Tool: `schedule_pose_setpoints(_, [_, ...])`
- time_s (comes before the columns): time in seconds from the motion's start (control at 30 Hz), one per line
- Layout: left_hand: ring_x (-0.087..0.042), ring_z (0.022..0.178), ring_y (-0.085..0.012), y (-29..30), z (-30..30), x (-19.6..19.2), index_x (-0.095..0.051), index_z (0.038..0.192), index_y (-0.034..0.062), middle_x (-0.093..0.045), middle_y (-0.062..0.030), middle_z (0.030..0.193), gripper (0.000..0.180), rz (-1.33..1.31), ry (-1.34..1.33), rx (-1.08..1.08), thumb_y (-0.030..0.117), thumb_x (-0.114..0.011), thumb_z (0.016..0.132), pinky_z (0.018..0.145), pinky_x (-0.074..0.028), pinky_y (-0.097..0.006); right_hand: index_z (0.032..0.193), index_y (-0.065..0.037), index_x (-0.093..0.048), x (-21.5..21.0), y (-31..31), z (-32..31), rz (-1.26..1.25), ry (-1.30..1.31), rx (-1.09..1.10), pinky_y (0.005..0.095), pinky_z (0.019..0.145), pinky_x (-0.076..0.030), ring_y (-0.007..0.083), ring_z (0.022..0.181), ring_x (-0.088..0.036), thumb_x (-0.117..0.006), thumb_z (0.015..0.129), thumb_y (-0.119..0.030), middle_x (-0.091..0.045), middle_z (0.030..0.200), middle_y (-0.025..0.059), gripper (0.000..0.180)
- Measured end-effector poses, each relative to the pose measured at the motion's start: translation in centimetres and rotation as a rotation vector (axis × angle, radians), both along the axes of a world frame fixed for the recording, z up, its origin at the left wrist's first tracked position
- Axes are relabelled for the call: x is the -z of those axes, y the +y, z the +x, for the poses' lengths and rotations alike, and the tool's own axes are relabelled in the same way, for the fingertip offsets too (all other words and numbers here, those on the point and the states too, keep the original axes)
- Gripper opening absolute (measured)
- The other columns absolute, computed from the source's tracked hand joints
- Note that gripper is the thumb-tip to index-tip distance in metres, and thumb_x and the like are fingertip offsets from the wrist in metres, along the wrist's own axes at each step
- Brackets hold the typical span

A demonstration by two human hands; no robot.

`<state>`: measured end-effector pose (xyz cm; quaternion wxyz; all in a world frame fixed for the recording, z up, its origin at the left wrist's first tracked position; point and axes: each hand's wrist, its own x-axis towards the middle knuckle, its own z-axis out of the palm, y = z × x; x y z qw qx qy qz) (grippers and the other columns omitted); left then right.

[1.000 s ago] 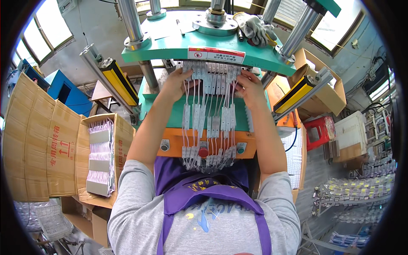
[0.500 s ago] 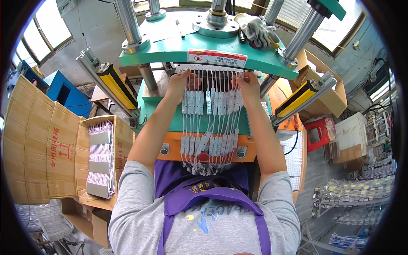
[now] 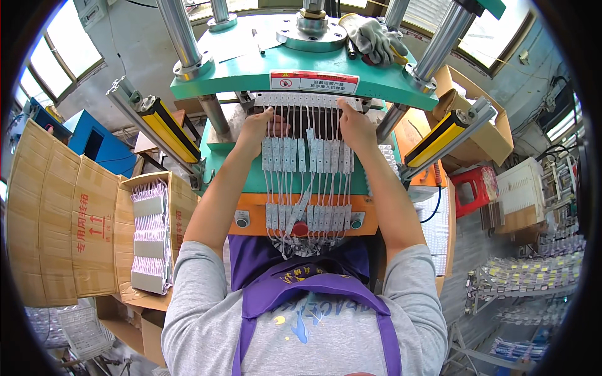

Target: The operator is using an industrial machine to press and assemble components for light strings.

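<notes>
Several wired strings of small whitish modules (image 3: 301, 155) hang in rows from a pale toothed bar (image 3: 307, 100) under the press's green upper plate (image 3: 232, 84). My left hand (image 3: 256, 128) is closed at the left end of the rows, its thumb at the wires and its curled fingers partly seen behind them. At the right end my right hand (image 3: 357, 128) is closed, the thumb up against the bar's lower edge; its other fingers are mostly hidden. The lower modules (image 3: 307, 216) drape over the orange front panel, one lying aslant.
Grey gloves (image 3: 373, 41) and a pen (image 3: 258, 41) lie on the upper plate. Yellow-black guard posts (image 3: 168, 128) flank the press. Buttons (image 3: 241, 219) sit on the orange panel. At left stands a cardboard box (image 3: 179, 213) of packed strings; a red stool (image 3: 475, 191) is at right.
My right hand has shifted left and up along the bar, its thumb now raised. The left hand stays near its end. The hanging modules have swung slightly, and a middle one has turned.
</notes>
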<state>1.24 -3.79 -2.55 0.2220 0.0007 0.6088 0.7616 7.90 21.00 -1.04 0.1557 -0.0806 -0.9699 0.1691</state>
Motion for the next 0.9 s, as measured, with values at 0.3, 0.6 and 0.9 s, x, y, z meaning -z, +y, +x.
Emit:
schedule_pose_setpoints(0.3, [-0.062, 0.08, -0.0231, -1.3, 2.0, 1.0, -0.063, 0.104, 0.0031, -0.066, -0.0099, 0.093, 0.018, -0.644, 0.964, -0.5, 0.015, -0.053, 0.094, 0.076, -0.049, -0.037, 0.132, -0.027, -0.05, -0.7, 1.0, -0.4, 0.231, -0.037, -0.057, 0.0508, 0.073, -0.052, 0.038, 0.083, -0.066, -0.045, 0.083, -0.009, -0.067, 0.093, 0.0187, 0.053])
schedule_pose_setpoints(0.6, [-0.056, 0.111, -0.0341, 5.2, -3.8, -3.4, -0.057, 0.118, 0.0015, -0.06, -0.0196, 0.116, 0.061, -1.215, 1.184, 0.2, 0.055, -0.044, 0.093, 0.097, -0.04, -0.043, 0.131, -0.026, -0.05, 0.1, 1.8, 0.6, -0.032, 0.07, -0.1, 0.0526, 0.069, -0.05, 0.0423, 0.074, -0.063, -0.042, 0.089, -0.013, -0.065, 0.082, 0.0238, 0.045])
schedule_pose_setpoints(0.9, [-0.055, 0.115, -0.0294, 3.8, -5.5, -3.8, -0.057, 0.122, 0.0061, -0.059, -0.0159, 0.123, 0.047, -0.935, 1.202, 0.255, 0.042, -0.056, 0.093, 0.096, -0.044, -0.038, 0.12, 0.0, -0.055, -0.5, -1.1, -1.5, 0.123, 0.422, -0.423, 0.0436, 0.098, -0.042, 0.0338, 0.116, -0.053, -0.053, 0.092, -0.024, -0.059, 0.121, 0.0188, 0.037])
